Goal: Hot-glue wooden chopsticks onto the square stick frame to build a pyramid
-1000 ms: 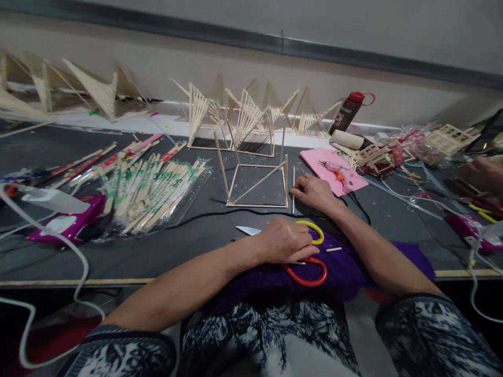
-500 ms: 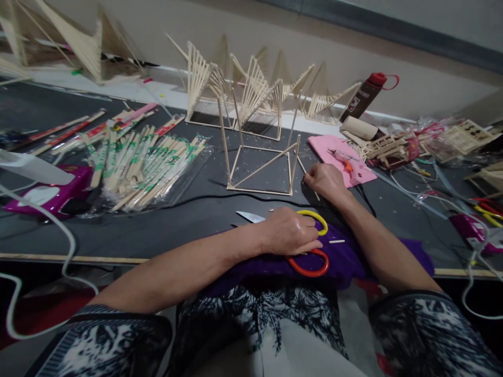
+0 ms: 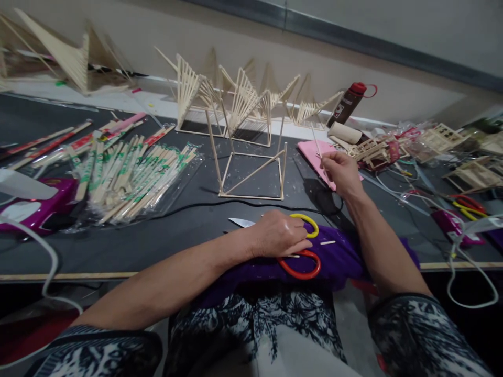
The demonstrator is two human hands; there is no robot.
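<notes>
My right hand [image 3: 341,170] pinches a thin wooden stick [image 3: 316,139], raised at a slant over a pink sheet [image 3: 308,153]. My left hand [image 3: 280,233] is closed and lies across the scissors, between the yellow handle ring and the red handle ring [image 3: 301,276]. A pale stick end peeks out below its fingers; what they grip is hidden. The blades [image 3: 240,222] point left. In front of my hands stands an open frame of thin sticks [image 3: 251,197], with a square base, uprights and a diagonal. A short stick piece [image 3: 327,243] rests on the purple cloth [image 3: 341,256].
Bagged chopsticks [image 3: 145,178] lie at left beside a magenta device [image 3: 58,193]. Finished stick models [image 3: 245,102] line the back, near a dark bottle [image 3: 348,104]. Wooden pieces [image 3: 377,152], cables and another pair of scissors [image 3: 467,207] are at right. A black cord [image 3: 196,206] crosses the table.
My right hand has lifted the thin stick from the tabletop, up and away toward the pink sheet. My left hand stays on the scissors. The whole view has shifted slightly.
</notes>
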